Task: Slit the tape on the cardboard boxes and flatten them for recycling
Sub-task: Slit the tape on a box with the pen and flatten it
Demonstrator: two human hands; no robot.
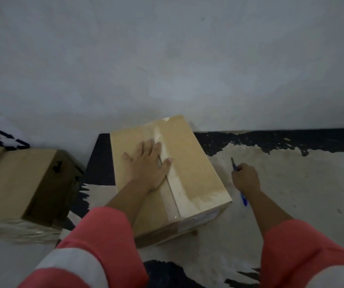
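A: Taped box point(189, 173) sits on the floor point(291, 183) by the wall, flaps closed. Left hand point(148, 167) flat on top, fingers point(152, 145) spread.

B: Right hand point(247, 177)?

A: Fisted round a blue cutter point(243, 199), beside the box. Second box point(21, 179) left, contents unseen.

Left hand point(148, 163) flat, fingers spread, right hand point(247, 177) fisted

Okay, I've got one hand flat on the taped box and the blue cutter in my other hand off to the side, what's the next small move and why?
Probably bring the blue cutter in your right hand over to the far end of the tape on the box. The seam looks sealed, your left hand is flat on the box top to steady it, and the blade is beside the box, not touching it.
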